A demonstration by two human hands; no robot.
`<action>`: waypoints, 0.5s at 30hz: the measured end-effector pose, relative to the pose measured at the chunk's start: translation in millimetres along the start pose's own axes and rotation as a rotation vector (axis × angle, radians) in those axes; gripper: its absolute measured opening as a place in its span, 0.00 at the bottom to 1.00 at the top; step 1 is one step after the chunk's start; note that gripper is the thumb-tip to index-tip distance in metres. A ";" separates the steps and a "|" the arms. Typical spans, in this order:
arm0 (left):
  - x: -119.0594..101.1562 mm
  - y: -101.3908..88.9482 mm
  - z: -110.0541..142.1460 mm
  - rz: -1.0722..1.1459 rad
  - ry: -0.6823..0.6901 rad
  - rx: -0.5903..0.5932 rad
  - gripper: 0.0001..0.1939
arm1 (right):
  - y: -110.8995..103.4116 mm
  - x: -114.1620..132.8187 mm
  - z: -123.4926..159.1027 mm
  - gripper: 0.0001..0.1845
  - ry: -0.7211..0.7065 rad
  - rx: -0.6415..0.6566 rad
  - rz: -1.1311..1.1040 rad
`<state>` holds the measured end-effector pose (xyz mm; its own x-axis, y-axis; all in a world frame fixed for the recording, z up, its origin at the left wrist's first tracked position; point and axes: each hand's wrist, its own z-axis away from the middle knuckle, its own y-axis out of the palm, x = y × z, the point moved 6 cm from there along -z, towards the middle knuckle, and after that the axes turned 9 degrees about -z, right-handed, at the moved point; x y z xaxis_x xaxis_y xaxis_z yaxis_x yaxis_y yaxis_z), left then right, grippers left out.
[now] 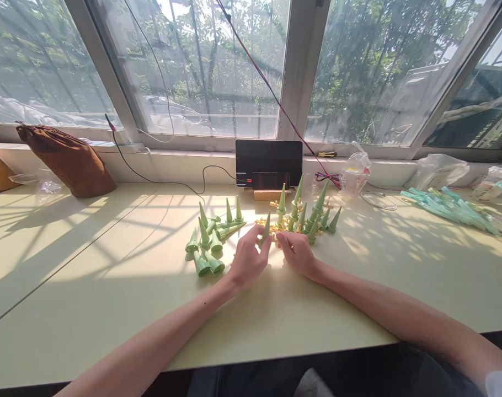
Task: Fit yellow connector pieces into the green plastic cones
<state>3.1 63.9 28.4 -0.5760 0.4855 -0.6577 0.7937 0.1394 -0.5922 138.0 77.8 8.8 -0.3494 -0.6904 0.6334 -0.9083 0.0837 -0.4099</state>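
My left hand [251, 256] is closed on a green cone [267, 225], which points upward between thumb and fingers. Close beside it, my right hand [298, 252] is pinched at the cone's lower side, where the tip of a small yellow-orange piece shows between the hands; the fingers hide most of it. Loose green cones [204, 234], some upright and some lying, are grouped left of my left hand. Beyond my right hand stand several green cones [318, 201] with small yellow-orange pieces on their sides. More yellow-orange pieces [261, 221] lie behind my left hand.
A black tablet [268, 157] leans at the back with a phone on a stand before it. Cables cross the table and window. A brown bag [64, 160] stands far left. At right are a plastic bag with a cup [356, 175] and teal plastic items [449, 207].
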 end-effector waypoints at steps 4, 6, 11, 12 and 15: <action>0.8 -1.0 0.1 0.030 -0.014 -0.012 0.07 | -0.5 2.2 -0.1 0.24 -0.003 0.001 0.012; 1.9 -1.6 -0.1 0.043 -0.023 -0.024 0.07 | 0.3 3.6 0.1 0.23 -0.013 0.017 0.003; 4.1 -2.3 -0.6 0.043 -0.052 -0.035 0.08 | 0.1 7.5 0.3 0.21 -0.043 0.028 -0.009; 4.0 -2.3 -0.6 0.044 -0.056 -0.035 0.08 | -0.4 8.2 0.3 0.20 -0.046 0.022 -0.008; 3.6 -2.5 -0.4 0.053 -0.060 -0.040 0.08 | -1.8 8.9 0.1 0.19 -0.042 0.008 -0.016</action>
<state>-0.8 65.6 27.7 -0.5423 0.4408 -0.7153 0.8301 0.1501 -0.5370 136.5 71.5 15.2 -0.3249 -0.7212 0.6118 -0.9116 0.0666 -0.4056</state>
